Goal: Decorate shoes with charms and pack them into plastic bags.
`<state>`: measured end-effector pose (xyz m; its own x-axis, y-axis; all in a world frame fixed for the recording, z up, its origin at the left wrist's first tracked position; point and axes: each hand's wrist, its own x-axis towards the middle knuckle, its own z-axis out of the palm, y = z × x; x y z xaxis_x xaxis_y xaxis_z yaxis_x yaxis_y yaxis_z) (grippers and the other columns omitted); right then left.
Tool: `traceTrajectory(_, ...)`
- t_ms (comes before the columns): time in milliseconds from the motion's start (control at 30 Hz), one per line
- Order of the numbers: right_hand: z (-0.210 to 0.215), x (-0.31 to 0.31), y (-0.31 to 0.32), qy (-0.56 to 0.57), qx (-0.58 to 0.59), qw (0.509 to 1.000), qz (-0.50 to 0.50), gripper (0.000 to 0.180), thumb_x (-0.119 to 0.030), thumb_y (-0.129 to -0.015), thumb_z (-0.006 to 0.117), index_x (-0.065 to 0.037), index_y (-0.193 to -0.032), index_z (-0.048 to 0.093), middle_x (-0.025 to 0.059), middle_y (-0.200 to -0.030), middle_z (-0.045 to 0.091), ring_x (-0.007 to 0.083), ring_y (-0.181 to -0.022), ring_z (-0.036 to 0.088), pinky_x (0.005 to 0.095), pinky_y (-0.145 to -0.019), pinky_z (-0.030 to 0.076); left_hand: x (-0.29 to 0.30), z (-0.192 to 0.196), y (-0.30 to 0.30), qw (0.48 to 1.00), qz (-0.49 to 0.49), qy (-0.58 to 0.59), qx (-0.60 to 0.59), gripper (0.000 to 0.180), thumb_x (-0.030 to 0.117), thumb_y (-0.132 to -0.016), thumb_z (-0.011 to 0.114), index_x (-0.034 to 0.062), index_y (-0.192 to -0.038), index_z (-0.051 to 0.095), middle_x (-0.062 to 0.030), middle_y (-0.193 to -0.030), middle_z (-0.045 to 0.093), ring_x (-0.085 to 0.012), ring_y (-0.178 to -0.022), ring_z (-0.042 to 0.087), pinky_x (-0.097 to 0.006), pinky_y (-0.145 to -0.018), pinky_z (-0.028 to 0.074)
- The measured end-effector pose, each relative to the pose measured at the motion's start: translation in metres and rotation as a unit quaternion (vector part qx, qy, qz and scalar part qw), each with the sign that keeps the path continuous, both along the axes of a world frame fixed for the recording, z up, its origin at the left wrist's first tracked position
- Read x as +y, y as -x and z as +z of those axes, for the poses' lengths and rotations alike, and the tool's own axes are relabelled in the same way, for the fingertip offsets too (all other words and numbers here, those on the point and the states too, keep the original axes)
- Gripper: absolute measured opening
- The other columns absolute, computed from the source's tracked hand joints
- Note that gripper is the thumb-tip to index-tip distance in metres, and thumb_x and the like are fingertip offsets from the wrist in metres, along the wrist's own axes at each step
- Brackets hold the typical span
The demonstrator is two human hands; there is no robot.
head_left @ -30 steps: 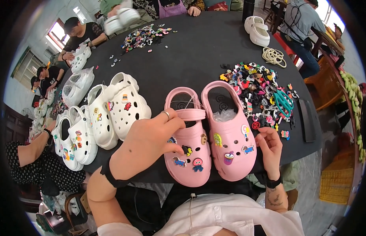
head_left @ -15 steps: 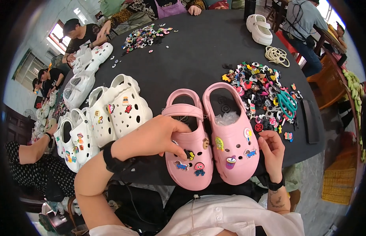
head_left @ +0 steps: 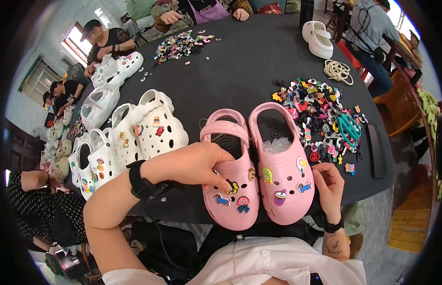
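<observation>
Left hand (head_left: 194,164) lying across the left pink clog (head_left: 229,178), fingers curled, fingertips (head_left: 224,186) pinching down on a small yellow-and-black charm (head_left: 232,186) on the clog's upper. Right hand (head_left: 328,185) cupped loosely against the outer side of the right pink clog (head_left: 281,166), fingers bent, steadying rather than gripping. Dark bands on both wrists.

Both pink clogs side by side, touching, toes toward the near edge of the table (head_left: 240,71), heel straps turned away. On the left clog's toe, a blue charm and a red jellyfish-like charm (head_left: 243,203); on the right clog, a green charm, a blue charm and a cup-shaped charm (head_left: 279,197). White paper stuffing visible inside the right clog.

Just left of the pink pair, a row of white clogs (head_left: 135,135) with a few charms, running along the table's left edge. To the right, near the right edge, a heap of mixed colourful charms (head_left: 320,109) with a teal piece in it, and a flat dark slab (head_left: 377,149) beside it. Farther back, a coil of cream cord (head_left: 339,71), another white clog pair (head_left: 317,39) at the far right, and a second charm pile (head_left: 180,43) by the far edge. Other people seated around the far and left sides.
</observation>
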<state>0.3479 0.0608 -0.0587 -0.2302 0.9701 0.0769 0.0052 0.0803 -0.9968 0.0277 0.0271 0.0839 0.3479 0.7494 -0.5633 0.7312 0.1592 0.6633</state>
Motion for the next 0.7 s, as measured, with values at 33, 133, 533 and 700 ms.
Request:
traceTrajectory(33, 0.000, 0.000, 0.000, -0.001, -0.003, 1.000, -0.001, 0.009, -0.004, -0.092, 0.062, 0.000, -0.100, 0.062, -0.0017, -0.087, 0.063, 0.0040, -0.076, 0.055, 0.0193, -0.070, 0.044, -0.004, 0.000, 0.001, 1.000, 0.012, -0.003, -0.014, 0.040, 0.022, -0.074, 0.082, 0.0007, -0.101, 0.062, -0.0053, -0.082, 0.065, -0.0087, -0.053, 0.059, -0.023, -0.049, 0.045)
traceTrajectory(133, -0.002, -0.001, -0.001, -0.012, -0.012, 1.000, -0.002, 0.008, -0.004, -0.092, 0.062, 0.000, -0.100, 0.062, -0.0017, -0.086, 0.063, 0.0041, -0.076, 0.055, 0.0193, -0.069, 0.044, -0.027, 0.005, -0.001, 0.983, 0.144, -0.074, -0.091, 0.059, 0.017, -0.069, 0.085, 0.0043, -0.117, 0.052, -0.0064, -0.108, 0.057, -0.0089, -0.068, 0.060, -0.023, -0.058, 0.045)
traceTrajectory(533, -0.002, -0.002, 0.001, -0.030, -0.028, 0.999, -0.002, 0.008, -0.004, -0.093, 0.061, 0.000, -0.099, 0.062, -0.0012, -0.087, 0.062, 0.0042, -0.076, 0.055, 0.0194, -0.069, 0.043, -0.127, -0.100, -0.041, 0.822, 0.352, -0.447, -0.040, 0.055, 0.022, -0.060, 0.090, 0.0060, -0.099, 0.054, -0.0129, -0.115, 0.049, -0.0253, -0.104, 0.049, -0.033, -0.082, 0.044)
traceTrajectory(700, 0.000, -0.003, 0.000, -0.029, -0.011, 1.000, -0.006, 0.008, -0.003, -0.093, 0.060, 0.000, -0.100, 0.061, -0.0013, -0.087, 0.062, 0.0040, -0.077, 0.055, 0.0192, -0.069, 0.043, -0.120, -0.110, -0.056, 0.771, 0.394, -0.495, -0.063, 0.050, 0.020, -0.059, 0.090, 0.0065, -0.094, 0.056, -0.0138, -0.115, 0.050, -0.0269, -0.106, 0.050, -0.035, -0.088, 0.043)
